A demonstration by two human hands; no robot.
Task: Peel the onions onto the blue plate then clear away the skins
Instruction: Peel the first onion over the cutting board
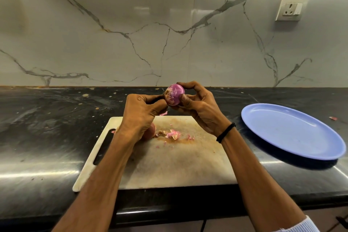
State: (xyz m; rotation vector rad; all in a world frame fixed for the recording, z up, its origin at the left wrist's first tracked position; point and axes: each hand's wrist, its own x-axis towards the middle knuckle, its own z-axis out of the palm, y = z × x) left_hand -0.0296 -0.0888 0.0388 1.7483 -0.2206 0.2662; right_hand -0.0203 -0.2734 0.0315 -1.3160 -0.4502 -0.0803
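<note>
A purple onion (174, 94) is held above the back edge of the white cutting board (180, 164). My right hand (199, 108) grips it with thumb and curled fingers. My left hand (140, 114) pinches at the onion's root end on its left side. A second onion (149, 132), still in its brownish skin, lies on the board, mostly hidden behind my left wrist. Pink and tan skin scraps (172, 134) lie on the board beside it. The blue plate (291, 130) sits on the counter to the right and holds nothing.
The black counter (47, 133) runs left to right, speckled with small bits, with a marble wall behind. A wall socket (290, 8) sits at upper right. One small skin scrap (333, 118) lies beyond the plate. The counter's front edge is close below the board.
</note>
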